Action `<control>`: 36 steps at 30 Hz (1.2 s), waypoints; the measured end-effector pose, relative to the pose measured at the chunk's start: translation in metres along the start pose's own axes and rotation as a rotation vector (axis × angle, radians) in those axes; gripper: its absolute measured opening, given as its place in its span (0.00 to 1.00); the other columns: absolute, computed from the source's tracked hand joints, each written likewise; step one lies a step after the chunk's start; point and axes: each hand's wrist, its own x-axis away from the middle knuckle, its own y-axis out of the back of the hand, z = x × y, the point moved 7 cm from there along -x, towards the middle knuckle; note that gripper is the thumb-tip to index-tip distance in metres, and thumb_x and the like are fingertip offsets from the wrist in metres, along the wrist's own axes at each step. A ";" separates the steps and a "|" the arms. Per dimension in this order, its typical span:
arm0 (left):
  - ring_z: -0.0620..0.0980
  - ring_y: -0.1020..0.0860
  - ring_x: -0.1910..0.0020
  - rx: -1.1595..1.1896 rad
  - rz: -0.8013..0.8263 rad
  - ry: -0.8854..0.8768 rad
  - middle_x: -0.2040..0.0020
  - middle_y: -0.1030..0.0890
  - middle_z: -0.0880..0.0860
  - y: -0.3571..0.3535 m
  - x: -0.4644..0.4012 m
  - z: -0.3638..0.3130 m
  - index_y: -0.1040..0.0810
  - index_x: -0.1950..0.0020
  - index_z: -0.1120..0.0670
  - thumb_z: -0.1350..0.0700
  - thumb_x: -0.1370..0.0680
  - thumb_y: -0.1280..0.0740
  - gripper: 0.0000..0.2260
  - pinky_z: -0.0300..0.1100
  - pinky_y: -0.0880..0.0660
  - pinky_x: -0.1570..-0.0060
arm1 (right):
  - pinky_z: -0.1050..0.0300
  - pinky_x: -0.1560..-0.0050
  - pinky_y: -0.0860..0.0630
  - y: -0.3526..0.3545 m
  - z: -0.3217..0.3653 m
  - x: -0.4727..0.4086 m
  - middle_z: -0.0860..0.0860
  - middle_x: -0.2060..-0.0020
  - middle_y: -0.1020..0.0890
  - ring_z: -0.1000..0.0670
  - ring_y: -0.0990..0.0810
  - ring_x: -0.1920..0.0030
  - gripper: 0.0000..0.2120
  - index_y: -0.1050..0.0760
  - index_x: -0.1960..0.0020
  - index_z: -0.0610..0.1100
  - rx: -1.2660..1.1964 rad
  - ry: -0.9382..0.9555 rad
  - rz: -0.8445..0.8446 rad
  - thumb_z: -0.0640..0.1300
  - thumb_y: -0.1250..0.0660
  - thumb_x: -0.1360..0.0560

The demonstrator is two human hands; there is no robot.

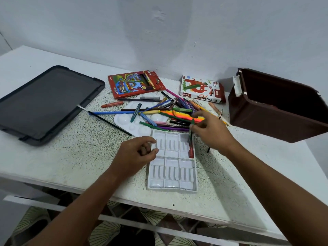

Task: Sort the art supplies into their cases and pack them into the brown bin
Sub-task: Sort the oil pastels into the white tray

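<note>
**Filling the pastel tray, one stick at a time**

Head view — the only one you have. Your left hand [136,153] rests on the left rim of the white plastic tray [171,174], fingers [152,151] curled loosely against its edge and holding nothing; it looks placed there to keep the light tray from sliding while the other hand works. Your right hand [211,132] has its fingers pinched on a green pastel [190,132], held nearly upright over the tray's far right slots, right above a red pastel [191,151] already lying in the rightmost slot. The rest of the slots look bare, so I judge the sorting has barely started.

The tray sits near the front edge of the bench [71,157], close in so you can reach it. Just beyond it, mid-bench, lies the loose pile of pencils and pastels [168,112], partly over a white paint palette [131,121]. Against the back edge stand the red pencil box [133,84] and the oil pastels box [200,89] — the cases waiting for their contents. The brown bin [276,105] stands open at the right end, its dark lid [46,102] lying flat at the left end, out of the way.
</note>
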 end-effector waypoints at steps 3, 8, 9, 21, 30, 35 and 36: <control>0.44 0.29 0.74 0.002 0.002 -0.012 0.70 0.24 0.49 0.000 0.000 -0.001 0.19 0.53 0.54 0.60 0.31 0.24 0.09 0.33 0.29 0.67 | 0.69 0.76 0.33 -0.015 0.000 0.013 0.53 0.60 0.20 0.56 0.22 0.67 0.13 0.26 0.40 0.51 0.086 -0.023 0.092 0.47 0.31 0.24; 0.44 0.28 0.74 -0.032 0.002 -0.024 0.70 0.24 0.48 0.000 0.001 -0.001 0.19 0.53 0.53 0.61 0.31 0.24 0.10 0.33 0.28 0.67 | 0.61 0.65 0.26 -0.027 0.004 0.023 0.51 0.54 0.17 0.52 0.20 0.59 0.15 0.26 0.36 0.51 0.260 0.037 0.110 0.48 0.33 0.23; 0.44 0.28 0.74 -0.030 0.000 -0.021 0.70 0.24 0.48 0.000 0.001 -0.001 0.19 0.53 0.53 0.61 0.31 0.24 0.10 0.33 0.28 0.67 | 0.60 0.62 0.27 -0.027 0.006 0.024 0.50 0.52 0.17 0.52 0.21 0.58 0.17 0.26 0.35 0.51 0.300 0.050 0.097 0.48 0.33 0.23; 0.43 0.28 0.74 -0.020 0.002 -0.006 0.70 0.23 0.50 -0.001 0.002 0.000 0.18 0.52 0.53 0.62 0.32 0.23 0.11 0.34 0.27 0.67 | 0.54 0.55 0.28 -0.023 -0.009 0.027 0.47 0.43 0.23 0.46 0.23 0.49 0.31 0.36 0.29 0.53 0.279 -0.081 0.119 0.51 0.27 0.27; 0.44 0.28 0.74 -0.041 -0.010 0.008 0.70 0.23 0.49 0.000 0.002 0.001 0.17 0.52 0.53 0.63 0.30 0.25 0.10 0.33 0.28 0.67 | 0.55 0.60 0.26 -0.025 -0.018 0.021 0.48 0.46 0.23 0.48 0.23 0.53 0.36 0.39 0.28 0.53 0.199 -0.171 0.170 0.51 0.25 0.30; 0.44 0.28 0.74 -0.021 -0.018 0.014 0.70 0.23 0.51 0.000 0.002 0.000 0.17 0.52 0.53 0.64 0.30 0.26 0.10 0.32 0.28 0.68 | 0.55 0.60 0.24 0.006 -0.018 -0.007 0.48 0.49 0.20 0.48 0.20 0.56 0.22 0.29 0.34 0.48 0.098 -0.177 0.035 0.51 0.29 0.26; 0.44 0.28 0.75 -0.022 -0.018 0.013 0.71 0.23 0.51 0.000 0.002 0.000 0.17 0.51 0.53 0.64 0.30 0.26 0.10 0.32 0.28 0.68 | 0.53 0.56 0.22 0.019 -0.020 -0.017 0.47 0.46 0.20 0.47 0.19 0.54 0.19 0.27 0.36 0.47 0.164 -0.166 -0.044 0.50 0.30 0.25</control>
